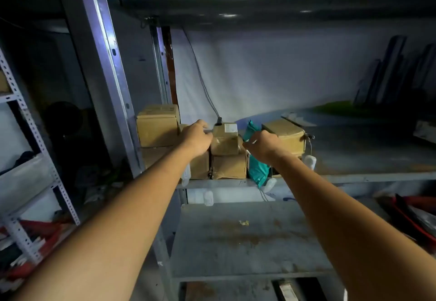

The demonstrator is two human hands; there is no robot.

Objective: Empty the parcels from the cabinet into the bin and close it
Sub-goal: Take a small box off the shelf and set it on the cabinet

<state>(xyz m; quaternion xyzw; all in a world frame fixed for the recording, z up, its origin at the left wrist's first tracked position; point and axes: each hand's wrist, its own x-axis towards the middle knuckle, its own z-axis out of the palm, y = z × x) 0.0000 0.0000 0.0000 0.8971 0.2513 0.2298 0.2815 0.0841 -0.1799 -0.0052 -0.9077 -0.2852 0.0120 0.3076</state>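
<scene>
Several cardboard parcels stand stacked at the left end of a metal shelf (368, 178). My left hand (197, 139) reaches in and grips the left side of a small top box (225, 140) with a white label. My right hand (263, 146) pinches a teal plastic mailer bag (258, 171) wedged between the boxes. A tall box (157, 127) sits at the far left, and another box (289, 136) stands right of my right hand. Lower boxes (230, 166) lie beneath. No bin is in view.
A grey upright post (111, 72) borders the shelf on the left. A dark cable (203, 83) hangs down the back wall. A rusty lower shelf (247, 237) lies below. Dark flat items (396, 72) lean at the back right. Another rack (28, 159) stands at the left.
</scene>
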